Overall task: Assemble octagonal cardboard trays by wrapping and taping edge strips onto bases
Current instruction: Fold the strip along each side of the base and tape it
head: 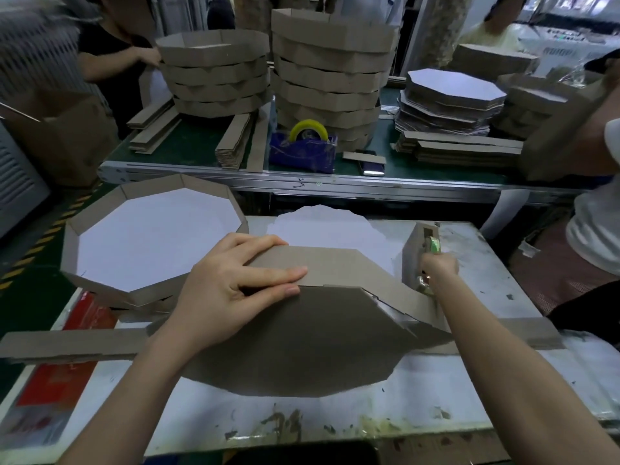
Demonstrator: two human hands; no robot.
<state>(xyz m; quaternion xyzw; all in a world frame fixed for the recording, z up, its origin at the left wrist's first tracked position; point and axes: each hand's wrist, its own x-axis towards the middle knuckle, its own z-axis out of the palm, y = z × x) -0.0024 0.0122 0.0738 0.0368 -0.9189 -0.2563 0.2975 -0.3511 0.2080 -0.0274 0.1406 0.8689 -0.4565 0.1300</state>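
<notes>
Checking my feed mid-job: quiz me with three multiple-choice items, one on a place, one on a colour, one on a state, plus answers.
1. The finished white-floored octagonal cardboard tray lies: A left of the left hand; B right of it; C under it.
2. The tape roll on the blue tape dispenser is: A red; B yellow; C black.
3. The left hand: A hangs idle; B holds scissors; C presses the brown cardboard strip.
A: it sits off the hand's left side. B: the roll is yellow. C: straight fingers lie on the strip.
</notes>
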